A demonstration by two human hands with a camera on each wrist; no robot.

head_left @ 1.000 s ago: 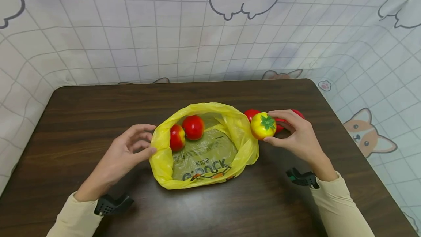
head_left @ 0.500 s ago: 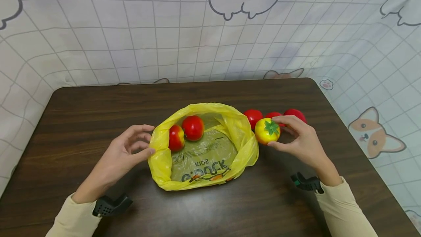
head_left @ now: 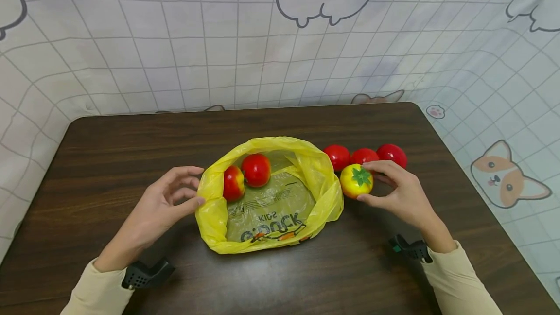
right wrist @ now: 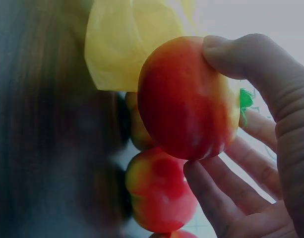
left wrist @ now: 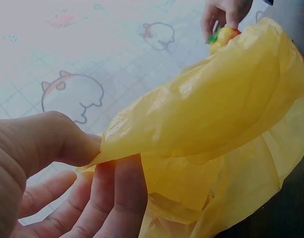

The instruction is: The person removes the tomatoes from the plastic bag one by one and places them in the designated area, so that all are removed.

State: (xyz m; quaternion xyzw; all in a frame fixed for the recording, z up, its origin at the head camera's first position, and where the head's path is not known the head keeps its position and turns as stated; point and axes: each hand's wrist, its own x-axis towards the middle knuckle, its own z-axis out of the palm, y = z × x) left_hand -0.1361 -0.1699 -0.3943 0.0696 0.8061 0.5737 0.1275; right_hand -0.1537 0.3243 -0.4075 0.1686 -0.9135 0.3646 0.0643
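A yellow plastic bag (head_left: 330,193) stands open on the table with its rim folded out. My left hand (head_left: 162,213) pinches the bag's left rim between thumb and fingers, plain in the left wrist view. Inside the bag lie a red tomato (head_left: 256,169) and a red-and-yellow one beside it. My right hand (head_left: 402,193) holds another tomato (head_left: 356,182) by its sides, just right of the bag. Its top is yellow with a green star-shaped calyx; the right wrist view shows a red underside (right wrist: 184,104).
Behind the held tomato, three red round fruits (head_left: 337,157) sit in a row on the dark wood table (head_left: 131,145), the leftmost close to the bag. White cloth (head_left: 245,62) with grid lines and cartoon dogs hangs around the table's back and right side.
My right hand has moved slightly right and nearer to me with the tomato, so the row of red fruits shows more fully. The left hand stays at the bag rim.
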